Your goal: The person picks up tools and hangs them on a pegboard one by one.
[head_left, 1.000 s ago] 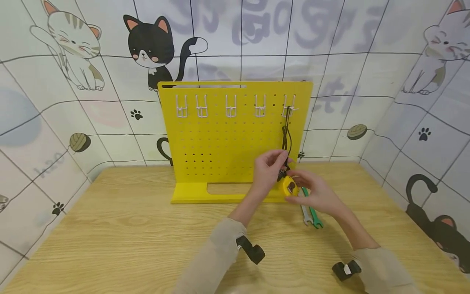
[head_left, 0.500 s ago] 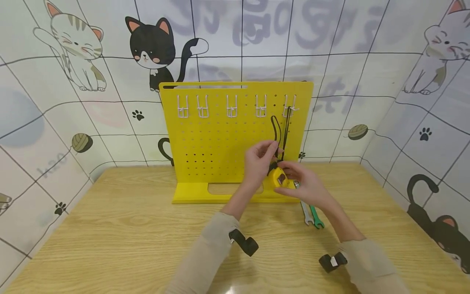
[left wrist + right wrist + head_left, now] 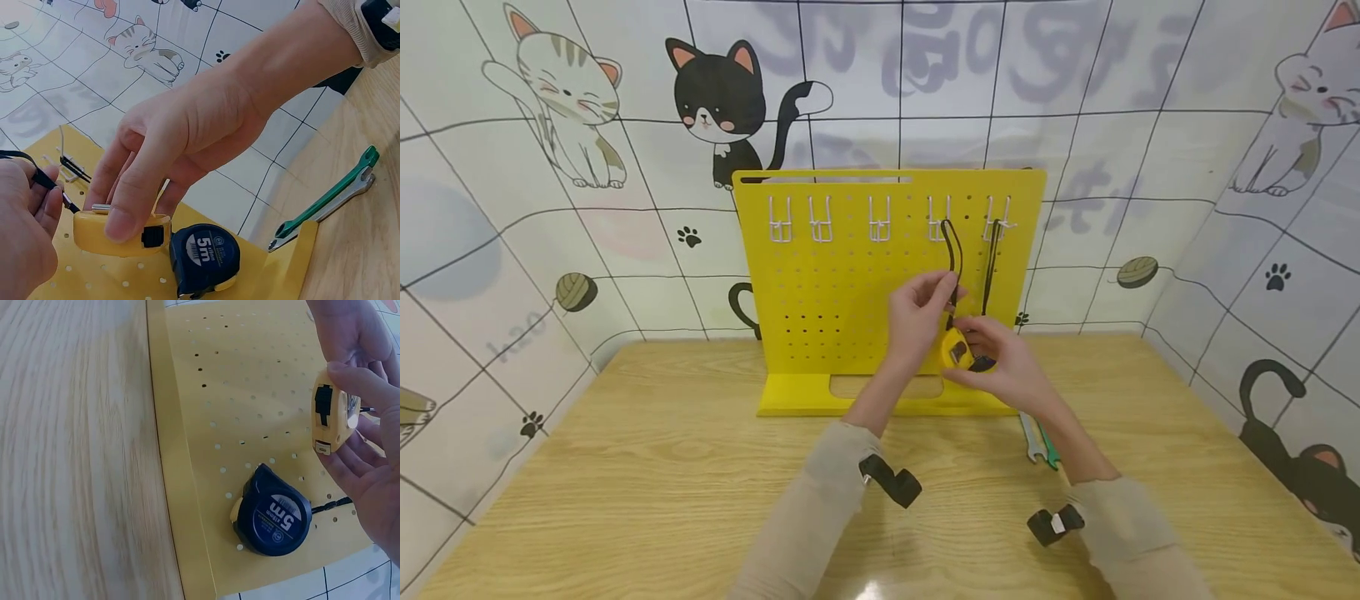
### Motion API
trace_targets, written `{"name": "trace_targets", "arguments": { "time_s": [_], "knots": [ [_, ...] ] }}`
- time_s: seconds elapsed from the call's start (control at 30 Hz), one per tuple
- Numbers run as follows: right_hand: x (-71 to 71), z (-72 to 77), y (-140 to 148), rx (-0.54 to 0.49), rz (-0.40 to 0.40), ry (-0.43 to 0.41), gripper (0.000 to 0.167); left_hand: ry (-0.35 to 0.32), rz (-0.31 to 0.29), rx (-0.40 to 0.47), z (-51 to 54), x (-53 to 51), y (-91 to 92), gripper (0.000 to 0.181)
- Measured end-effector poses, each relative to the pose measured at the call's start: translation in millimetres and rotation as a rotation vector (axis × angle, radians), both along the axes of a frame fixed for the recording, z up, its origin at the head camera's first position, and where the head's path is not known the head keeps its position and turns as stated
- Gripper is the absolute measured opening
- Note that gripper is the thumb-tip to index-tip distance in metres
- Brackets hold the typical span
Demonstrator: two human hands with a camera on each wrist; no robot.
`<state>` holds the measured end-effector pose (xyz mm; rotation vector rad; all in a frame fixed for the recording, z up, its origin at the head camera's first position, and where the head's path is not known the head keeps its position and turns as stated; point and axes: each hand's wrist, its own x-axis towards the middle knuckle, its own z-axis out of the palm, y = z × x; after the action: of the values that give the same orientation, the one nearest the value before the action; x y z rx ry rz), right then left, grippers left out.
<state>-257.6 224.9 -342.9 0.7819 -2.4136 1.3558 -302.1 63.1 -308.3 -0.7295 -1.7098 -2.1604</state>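
Tape measure in right grip

Room to pass lies left of the left hand, before the board, beneath three jutting hooks. On the right, a hanging blue tape blocks the way just beside the yellow tape, behind the right hand; two wrenches lie at the board's right end.

A green wrench beside a silver wrench, a wood-grain tabletop, cartoon cats and yarn balls on gridded walls.
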Motion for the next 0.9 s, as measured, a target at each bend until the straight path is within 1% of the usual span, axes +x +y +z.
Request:
{"name": "trace_targets", "arguments": {
  "time_s": [0.2, 0.4, 0.73, 0.9],
  "knots": [
    [-3.7, 0.8, -7, -0.033, -0.032, -0.050, 0.067, -0.022, -0.016, 0.002, 4.9, -5.4, -4.3, 0.030],
    [-8.1, -2.1, -12, -0.061, -0.042, -0.071, 0.069, -0.052, -0.036, 0.009, 5.2, -12.6, -6.4, 0.031],
    [-15.8, -7.8, -19, -0.115, -0.058, -0.097, 0.069, -0.127, -0.014, -0.010, 5.1, -23.0, -9.9, 0.030],
    [-20.2, -10.3, -23, -0.134, -0.072, -0.102, 0.069, -0.146, -0.007, -0.021, 4.4, -27.0, -11.8, 0.028]
  ]
}}
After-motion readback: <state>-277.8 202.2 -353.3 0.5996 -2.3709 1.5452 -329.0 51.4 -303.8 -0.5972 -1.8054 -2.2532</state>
